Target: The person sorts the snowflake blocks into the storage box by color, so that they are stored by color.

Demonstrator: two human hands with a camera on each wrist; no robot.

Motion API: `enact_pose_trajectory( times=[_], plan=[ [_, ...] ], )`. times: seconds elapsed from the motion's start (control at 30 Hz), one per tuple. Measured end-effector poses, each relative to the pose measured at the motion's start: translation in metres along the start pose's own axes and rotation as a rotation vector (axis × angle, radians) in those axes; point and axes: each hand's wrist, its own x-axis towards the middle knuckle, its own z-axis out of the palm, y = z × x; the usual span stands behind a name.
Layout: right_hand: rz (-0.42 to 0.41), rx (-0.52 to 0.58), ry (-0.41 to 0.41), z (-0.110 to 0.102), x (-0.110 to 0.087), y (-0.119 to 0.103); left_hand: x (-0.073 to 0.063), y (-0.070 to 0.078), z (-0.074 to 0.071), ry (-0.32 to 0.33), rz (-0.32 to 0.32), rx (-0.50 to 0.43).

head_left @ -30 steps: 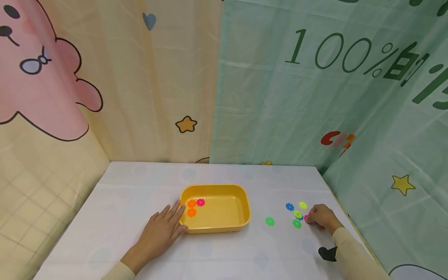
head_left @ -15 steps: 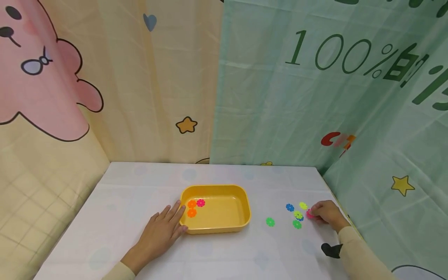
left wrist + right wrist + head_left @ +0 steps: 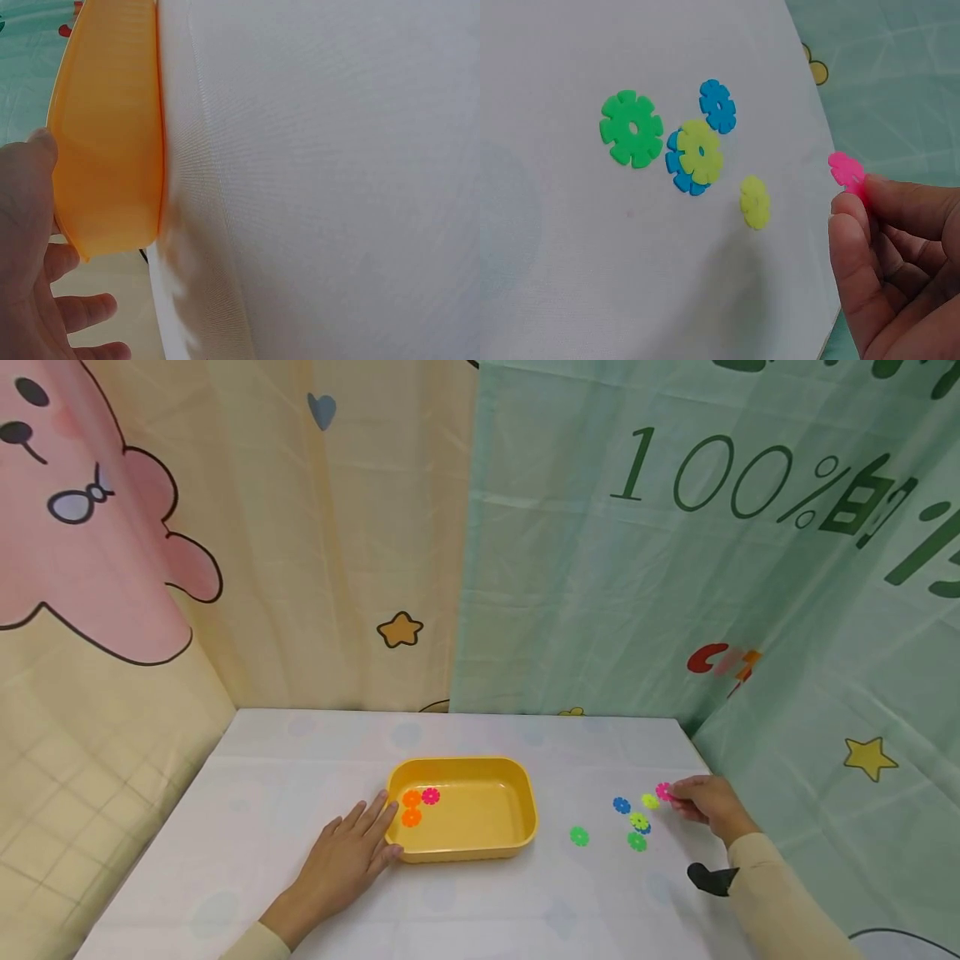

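Note:
In the head view my right hand point(image 3: 708, 806) is above the right part of the table, pinching a pink notched plastic disc point(image 3: 663, 792) between thumb and index finger. The right wrist view gives a closer look at this pink disc point(image 3: 847, 172), lifted off the cloth. My left hand point(image 3: 345, 860) rests against the left end of a yellow tray point(image 3: 457, 852), fingers spread and fairly straight. From the left wrist, the thumb point(image 3: 41, 150) is seen touching the tray's rim. Two orange discs point(image 3: 411, 817) and one pink disc point(image 3: 431, 796) lie at the tray's left side.
Loose discs lie right of the tray: a green disc point(image 3: 579, 836), another green disc point(image 3: 637, 842), a blue disc point(image 3: 622, 806) and a yellow disc point(image 3: 650, 801). One yellow disc point(image 3: 697, 154) overlaps a blue disc point(image 3: 679, 169). Printed curtains point(image 3: 570, 610) stand behind the white table point(image 3: 315, 743).
My right hand has raised the pink disc from beside the other loose discs and carried it away from me, toward the table's far side. The left hand and tray stay put.

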Motion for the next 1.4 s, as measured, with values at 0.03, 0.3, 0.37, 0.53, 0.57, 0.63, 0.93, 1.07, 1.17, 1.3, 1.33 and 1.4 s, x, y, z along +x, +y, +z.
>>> enact_pose_trajectory(
  times=[0.03,0.3,0.37,0.53,0.57,0.63,0.93,1.07,1.17,1.3,1.33,1.4],
  plan=[
    [0.002,0.021,0.000,0.000,0.000,-0.002,0.000,0.000,0.000,0.000,0.000,-0.001],
    [0.016,0.117,0.019,0.005,0.000,-0.015,0.001,0.000,0.000,0.014,-0.002,-0.002],
    [0.024,0.136,0.020,0.006,-0.001,-0.018,0.001,0.001,0.001,0.010,-0.003,-0.006],
    [0.042,0.159,0.005,0.010,-0.002,-0.023,0.000,0.001,0.003,-0.009,0.005,-0.009],
    [0.045,0.163,0.002,0.011,-0.002,-0.025,0.000,0.001,0.003,-0.008,0.005,-0.008],
    [0.047,0.174,-0.009,0.013,-0.002,-0.028,0.000,0.001,0.003,-0.001,0.005,-0.006],
    [0.020,0.198,-0.067,0.026,-0.004,-0.048,0.000,0.000,0.001,-0.006,0.002,-0.009],
    [0.010,0.167,-0.066,0.031,-0.005,-0.056,0.000,0.000,-0.001,0.000,0.003,-0.011],
    [-0.004,0.139,-0.072,0.036,-0.005,-0.062,0.000,0.001,-0.002,0.004,0.003,-0.013],
    [-0.032,0.125,-0.088,0.047,-0.002,-0.068,-0.001,0.001,-0.002,0.000,0.003,-0.015],
    [-0.032,0.128,-0.087,0.050,-0.002,-0.069,-0.001,0.001,-0.002,0.000,0.002,-0.015],
    [-0.037,0.127,-0.092,0.056,-0.002,-0.071,-0.002,0.001,-0.002,-0.003,0.001,-0.012]
  ],
)
